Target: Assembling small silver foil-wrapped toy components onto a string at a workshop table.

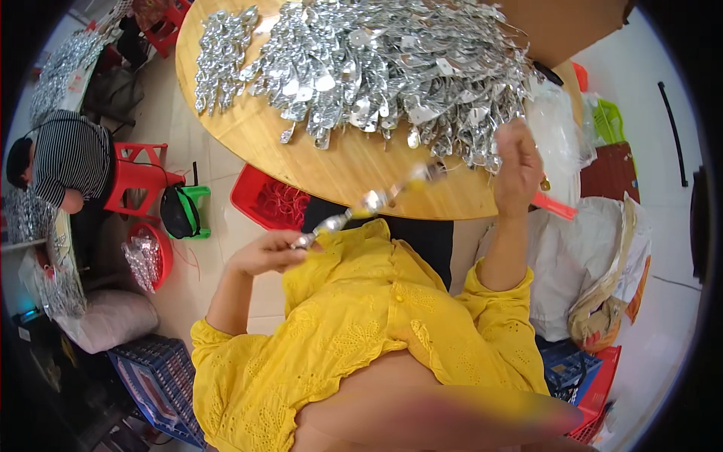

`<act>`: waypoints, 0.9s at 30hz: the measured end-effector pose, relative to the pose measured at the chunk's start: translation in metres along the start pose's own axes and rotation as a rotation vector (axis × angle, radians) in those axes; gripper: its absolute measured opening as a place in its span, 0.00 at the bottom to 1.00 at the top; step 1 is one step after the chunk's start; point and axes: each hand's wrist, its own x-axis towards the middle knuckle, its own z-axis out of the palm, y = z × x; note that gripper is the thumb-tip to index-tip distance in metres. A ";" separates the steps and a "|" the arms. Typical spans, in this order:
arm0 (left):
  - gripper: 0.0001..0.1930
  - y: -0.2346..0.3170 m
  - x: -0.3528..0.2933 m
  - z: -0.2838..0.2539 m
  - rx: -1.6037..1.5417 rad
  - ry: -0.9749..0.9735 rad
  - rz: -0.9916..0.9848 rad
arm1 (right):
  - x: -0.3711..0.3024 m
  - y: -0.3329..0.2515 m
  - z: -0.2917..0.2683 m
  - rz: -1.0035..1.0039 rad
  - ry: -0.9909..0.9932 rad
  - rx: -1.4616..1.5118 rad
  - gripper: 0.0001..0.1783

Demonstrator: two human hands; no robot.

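My left hand (267,253) is closed on the lower end of a strand of shiny silver pieces (373,200), which look like spoon-shaped fishing lures or pendants. The strand slants up to the right in front of my yellow shirt, blurred toward its far end. My right hand (518,162) is raised at the table's right front, its fingers curled; whatever they may grip is too small to make out. Just beyond my hands, a large heap of similar silver strands (392,68) covers much of the oval wooden table (339,169), with a smaller bunch (222,60) at its left.
An orange-red strip (556,205) juts from the table edge beside my right wrist. Below the table's front stands a red bin (260,197) with red cords. Clear plastic bags (553,120) and white sacks (568,256) lie at right. At left, a person in stripes (75,154) sits near red stools.
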 end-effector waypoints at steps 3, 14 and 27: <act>0.15 0.017 -0.025 -0.023 -0.138 0.278 0.232 | -0.010 -0.009 0.032 0.186 -0.179 0.062 0.15; 0.18 0.140 0.023 -0.218 1.001 1.397 0.633 | -0.073 0.007 0.017 0.335 -0.412 -0.207 0.08; 0.15 0.119 0.093 -0.285 1.296 1.420 0.298 | -0.110 0.023 -0.021 0.597 -0.150 -0.256 0.08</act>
